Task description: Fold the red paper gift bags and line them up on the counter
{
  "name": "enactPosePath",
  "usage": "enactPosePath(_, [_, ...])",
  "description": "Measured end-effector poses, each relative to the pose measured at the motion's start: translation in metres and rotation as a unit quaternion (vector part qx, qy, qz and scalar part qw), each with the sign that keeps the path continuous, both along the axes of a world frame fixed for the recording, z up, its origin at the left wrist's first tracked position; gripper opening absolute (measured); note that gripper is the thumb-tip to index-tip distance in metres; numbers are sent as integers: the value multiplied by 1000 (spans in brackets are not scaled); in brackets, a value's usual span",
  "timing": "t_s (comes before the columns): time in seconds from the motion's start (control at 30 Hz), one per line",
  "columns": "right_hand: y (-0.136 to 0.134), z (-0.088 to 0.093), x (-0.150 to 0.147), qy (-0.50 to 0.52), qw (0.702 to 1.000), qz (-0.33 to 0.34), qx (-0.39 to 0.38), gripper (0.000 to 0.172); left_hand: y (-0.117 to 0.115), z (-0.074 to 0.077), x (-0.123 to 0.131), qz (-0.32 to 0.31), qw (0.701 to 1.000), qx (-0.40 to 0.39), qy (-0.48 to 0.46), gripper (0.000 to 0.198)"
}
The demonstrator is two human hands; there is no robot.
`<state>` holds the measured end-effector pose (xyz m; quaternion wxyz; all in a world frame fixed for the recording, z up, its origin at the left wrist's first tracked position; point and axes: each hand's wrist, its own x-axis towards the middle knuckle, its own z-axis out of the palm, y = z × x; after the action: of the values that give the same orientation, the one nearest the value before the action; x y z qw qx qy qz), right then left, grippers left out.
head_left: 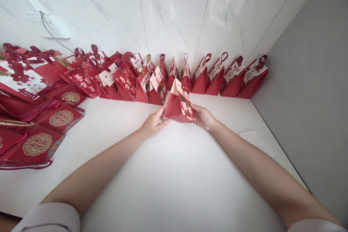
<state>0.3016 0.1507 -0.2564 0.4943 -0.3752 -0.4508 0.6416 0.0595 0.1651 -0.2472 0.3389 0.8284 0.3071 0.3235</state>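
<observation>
Between my two hands is a red gift box (178, 106) with a cream top and cartoon figures printed on its right face. It tapers upward to a ridge with a dark red ribbon. My left hand (155, 122) grips its lower left corner, thumb toward the front. On the other side my right hand (203, 116) holds the lower right edge, its fingers partly hidden behind the box. Just behind it stand two narrow red boxes with pale ridges, one of them a small gift box (186, 76) with a thin loop.
Red gift boxes (125, 82) with ribbon loops line the wall, continuing right to a last box (251, 79). Larger red boxes (40, 145) with round gold emblems crowd the left. A pale flat sheet (255, 141) lies at right on the white table (174, 188). A cable (51, 34) hangs by the wall.
</observation>
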Motion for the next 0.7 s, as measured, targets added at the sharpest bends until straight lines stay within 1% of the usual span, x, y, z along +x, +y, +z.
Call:
enactPosePath(0.07, [0, 0, 1, 2, 1000, -3, 18, 32, -3, 1, 0, 12, 998, 67, 18, 50])
enactPosePath(0.1, [0, 0, 1, 3, 1000, -4, 19, 30, -4, 2, 1, 4, 995, 95, 23, 55])
enactPosePath(0.17, [-1, 1, 0, 12, 1000, -5, 11, 26, -5, 2, 1, -28, 990, 132, 31, 57])
enactPosePath(0.23, [-3, 3, -2, 27, 1000, -1, 1, 25, -5, 1, 2, -53, 987, 146, 45, 57])
enactPosePath(0.33, [-7, 6, -3, 23, 1000, 2, -13, 25, -5, 2, 3, -72, 984, 144, 75, 57])
enactPosePath(0.47, [-8, 7, -2, 7, 1000, 1, -20, 28, -6, 6, 4, -80, 984, 97, 126, 59])
enactPosePath(0.53, [-8, 8, -2, 29, 999, 32, -18, 31, -7, 8, 4, -82, 983, 82, 140, 63])
enactPosePath(0.63, [-9, 10, -2, 53, 994, 92, -13, 31, -6, 9, 4, -90, 982, 77, 149, 75])
enactPosePath(0.7, [-9, 10, -2, 53, 993, 106, -6, 31, -6, 9, 4, -95, 980, 72, 161, 83])
